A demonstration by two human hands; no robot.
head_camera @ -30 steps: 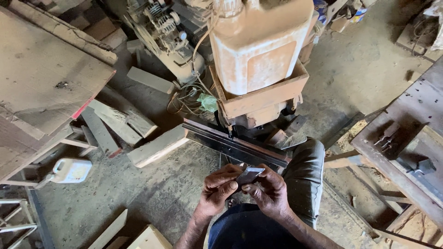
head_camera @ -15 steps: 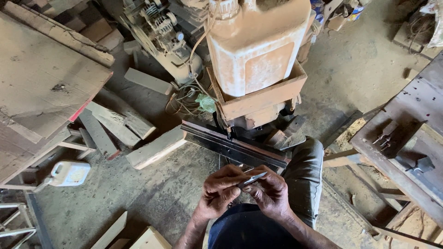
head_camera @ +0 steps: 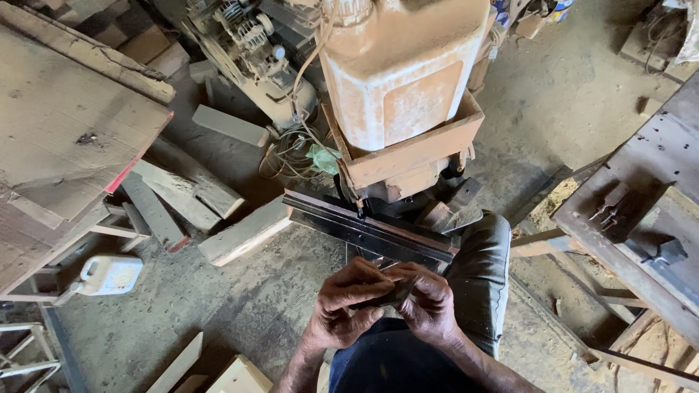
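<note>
My left hand (head_camera: 348, 306) and my right hand (head_camera: 426, 302) meet at the bottom middle of the head view, both closed around a small dark flat metal piece (head_camera: 386, 292) held between the fingers. Most of that piece is hidden by the fingers. Just beyond the hands lies a long dark metal bar (head_camera: 368, 229), set across the base of a dusty machine. On that machine stands a large pale plastic jerrycan (head_camera: 404, 69) in a rust-coloured box tray (head_camera: 422, 149). My knee in grey trousers (head_camera: 484, 262) is to the right of the hands.
Wood offcuts (head_camera: 244, 231) and planks lie on the dirt floor at left, beside a wide wooden board (head_camera: 65, 138). A small white plastic can (head_camera: 109, 274) sits at lower left. A metal and wood workbench (head_camera: 633, 225) stands at right. An engine with wires (head_camera: 262, 65) is behind.
The hands have closed more tightly over the small metal piece, which showed plainly between the fingers before. The view has shifted slightly.
</note>
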